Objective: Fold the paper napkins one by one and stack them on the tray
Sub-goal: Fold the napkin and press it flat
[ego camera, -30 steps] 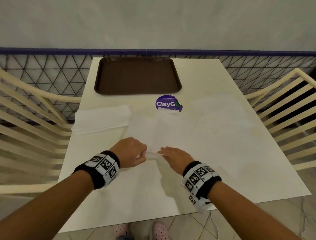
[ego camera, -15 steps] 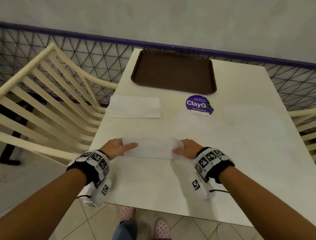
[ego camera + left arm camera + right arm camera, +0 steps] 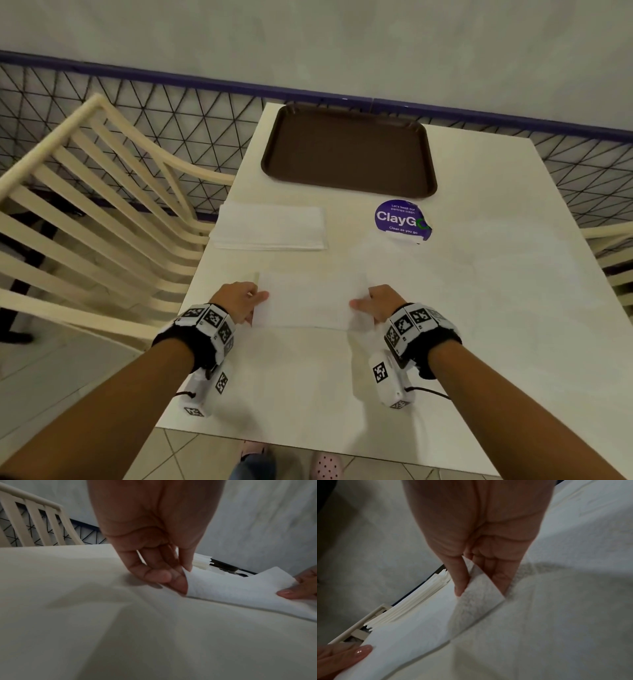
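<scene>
A white paper napkin point(image 3: 308, 301) lies spread near the front of the white table point(image 3: 479, 308). My left hand point(image 3: 255, 299) pinches its left edge between thumb and fingers; the left wrist view shows that edge lifted at the napkin point(image 3: 231, 586). My right hand point(image 3: 363, 303) pinches the right edge, and the napkin point(image 3: 476, 595) curls up between thumb and fingers there. A stack of flat white napkins point(image 3: 270, 224) sits at the table's left side. The brown tray point(image 3: 349, 150) stands at the far end with nothing on it.
A round purple ClayGo sticker point(image 3: 401, 220) is on the table below the tray. Cream slatted chairs stand at the left point(image 3: 96, 192) and right point(image 3: 613, 246). A black mesh fence point(image 3: 171, 113) and a grey wall lie behind the table.
The hands have moved apart from the middle to the napkin's two ends, and the napkin now lies spread wide between them. The head view has shifted left and closer.
</scene>
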A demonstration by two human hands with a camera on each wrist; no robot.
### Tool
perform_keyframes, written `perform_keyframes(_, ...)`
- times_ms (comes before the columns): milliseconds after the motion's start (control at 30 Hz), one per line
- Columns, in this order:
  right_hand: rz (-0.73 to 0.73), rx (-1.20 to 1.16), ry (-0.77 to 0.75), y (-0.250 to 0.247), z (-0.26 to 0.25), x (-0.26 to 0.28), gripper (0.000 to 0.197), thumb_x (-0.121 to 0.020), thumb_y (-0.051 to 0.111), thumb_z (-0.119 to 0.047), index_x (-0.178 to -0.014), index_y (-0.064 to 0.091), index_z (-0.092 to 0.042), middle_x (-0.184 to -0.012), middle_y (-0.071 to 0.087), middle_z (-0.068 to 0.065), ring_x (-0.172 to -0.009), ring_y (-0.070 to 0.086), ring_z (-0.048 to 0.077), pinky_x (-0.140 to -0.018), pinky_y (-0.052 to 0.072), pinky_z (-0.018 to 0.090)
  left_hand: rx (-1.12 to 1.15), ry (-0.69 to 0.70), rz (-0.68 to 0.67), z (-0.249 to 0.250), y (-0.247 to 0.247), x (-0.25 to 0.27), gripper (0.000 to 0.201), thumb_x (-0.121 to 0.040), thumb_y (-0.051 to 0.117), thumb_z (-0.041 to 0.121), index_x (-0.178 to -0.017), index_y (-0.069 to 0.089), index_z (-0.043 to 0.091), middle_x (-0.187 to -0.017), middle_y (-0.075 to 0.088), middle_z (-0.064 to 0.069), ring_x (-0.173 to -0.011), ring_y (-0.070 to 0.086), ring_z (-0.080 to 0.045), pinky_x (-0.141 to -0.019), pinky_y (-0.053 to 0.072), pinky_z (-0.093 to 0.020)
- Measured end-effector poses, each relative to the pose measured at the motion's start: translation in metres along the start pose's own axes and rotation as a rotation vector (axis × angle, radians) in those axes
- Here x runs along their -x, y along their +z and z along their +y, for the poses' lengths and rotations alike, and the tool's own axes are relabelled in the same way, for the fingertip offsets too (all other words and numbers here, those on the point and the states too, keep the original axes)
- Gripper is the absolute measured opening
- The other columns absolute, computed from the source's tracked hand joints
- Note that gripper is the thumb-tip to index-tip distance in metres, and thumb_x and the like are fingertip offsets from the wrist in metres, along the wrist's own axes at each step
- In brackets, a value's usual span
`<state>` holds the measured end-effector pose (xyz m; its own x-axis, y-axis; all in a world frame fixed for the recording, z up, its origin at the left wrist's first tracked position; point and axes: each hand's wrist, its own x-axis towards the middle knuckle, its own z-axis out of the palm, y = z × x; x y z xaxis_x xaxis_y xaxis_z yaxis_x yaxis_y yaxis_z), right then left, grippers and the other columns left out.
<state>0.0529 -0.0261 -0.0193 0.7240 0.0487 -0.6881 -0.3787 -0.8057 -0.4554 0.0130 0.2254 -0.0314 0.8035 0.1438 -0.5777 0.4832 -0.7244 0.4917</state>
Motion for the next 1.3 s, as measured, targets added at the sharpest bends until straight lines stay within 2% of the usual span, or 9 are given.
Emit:
perform_keyframes(233,0.031,0.005,0.052,-0.001,-0.004,-0.003,0.033,-0.087,0.061,-0.026,-0.060,0.045,-0.015,-0.059,0.046,-0.001,-0.053,0.042,0.011,-0.050,0.035,0.018,-0.053,-0.020,0.024,0.006,0.000,-0.004,0.032,-0.095,0.046,0.039,-0.069,0.044,0.020,-0.075,0.064,-0.006,-0.065,0.060,-0.018,-0.058,0.040,-0.019)
perform_keyframes(433,0.036,0.013,0.053,-0.001,-0.004,-0.004,0.034,-0.087,0.061,-0.027,-0.059,0.045,-0.016,-0.058,0.046,0.000,-0.053,0.042,0.011,-0.049,0.033,0.018,-0.246,-0.002,0.079,0.018,-0.001,0.003,0.021,-0.093,0.050,0.034,-0.085,0.043,0.015,-0.084,0.059,-0.004,-0.081,0.060,-0.023,-0.070,0.044,-0.028)
perform_keyframes(633,0.043,0.066,0.047,0.000,-0.006,-0.006,0.036,-0.086,0.062,-0.030,-0.060,0.044,-0.014,-0.061,0.044,0.000,-0.061,0.046,0.017,-0.053,0.036,0.023,-0.705,0.406,0.237,0.036,0.013,0.010,0.045,-0.074,0.072,0.011,-0.115,0.057,0.020,-0.116,0.052,-0.002,-0.090,0.057,-0.019,-0.065,0.045,-0.023)
perform_keyframes(700,0.046,0.079,0.040,0.000,-0.006,-0.005,0.037,-0.086,0.062,-0.030,-0.060,0.042,-0.013,-0.061,0.044,0.001,-0.069,0.048,0.021,-0.057,0.037,0.025,-0.839,0.439,0.237,0.043,0.018,0.018,0.039,-0.073,0.075,0.032,-0.110,0.064,0.026,-0.114,0.058,0.005,-0.090,0.058,-0.015,-0.065,0.046,-0.021)
perform_keyframes(800,0.058,0.082,0.034,-0.001,-0.005,-0.004,0.039,-0.086,0.062,-0.030,-0.060,0.040,-0.012,-0.060,0.043,0.001,-0.056,0.043,0.015,-0.051,0.034,0.022,-0.713,0.327,0.176,0.039,0.037,0.017,0.051,-0.095,0.036,0.050,-0.132,0.043,0.017,-0.134,0.039,0.003,-0.118,0.042,-0.019,-0.084,0.044,-0.029)
perform_keyframes(967,0.047,0.067,0.031,-0.001,-0.004,-0.006,0.036,-0.087,0.061,-0.032,-0.061,0.043,-0.014,-0.062,0.045,0.001,-0.062,0.046,0.019,-0.068,0.039,0.024,-0.705,0.274,0.185,0.045,0.045,0.025,0.070,-0.085,0.038,0.066,-0.131,0.036,0.013,-0.135,0.032,0.000,-0.118,0.037,-0.022,-0.080,0.044,-0.031)
perform_keyframes(1100,0.059,0.070,0.007,-0.001,-0.002,-0.003,0.036,-0.088,0.060,-0.030,-0.062,0.042,-0.013,-0.064,0.048,0.005,-0.057,0.046,0.017,-0.058,0.038,0.025,-0.715,0.282,0.201,0.045,0.047,0.025,0.073,-0.085,0.038,0.067,-0.133,0.034,0.012,-0.136,0.030,0.000,-0.119,0.036,-0.022,-0.080,0.043,-0.030)
perform_keyframes(1200,0.199,0.069,-0.098,0.001,-0.001,0.006,0.020,-0.091,0.056,-0.024,-0.104,0.055,-0.009,-0.107,0.057,0.014,-0.098,0.057,0.029,-0.083,0.043,0.030,-0.728,0.279,0.211,0.044,0.048,0.024,0.074,-0.085,0.036,0.068,-0.135,0.032,0.012,-0.138,0.029,0.001,-0.119,0.036,-0.021,-0.080,0.043,-0.029)
perform_keyframes(1300,0.572,0.383,-0.369,0.024,0.005,0.026,0.058,-0.080,0.070,-0.023,-0.131,0.049,-0.005,-0.128,0.053,0.016,-0.116,0.055,0.029,-0.095,0.046,0.031,-0.744,0.286,0.227,0.044,0.048,0.025,0.075,-0.085,0.035,0.068,-0.135,0.031,0.012,-0.138,0.029,0.000,-0.120,0.036,-0.022,-0.079,0.043,-0.029)
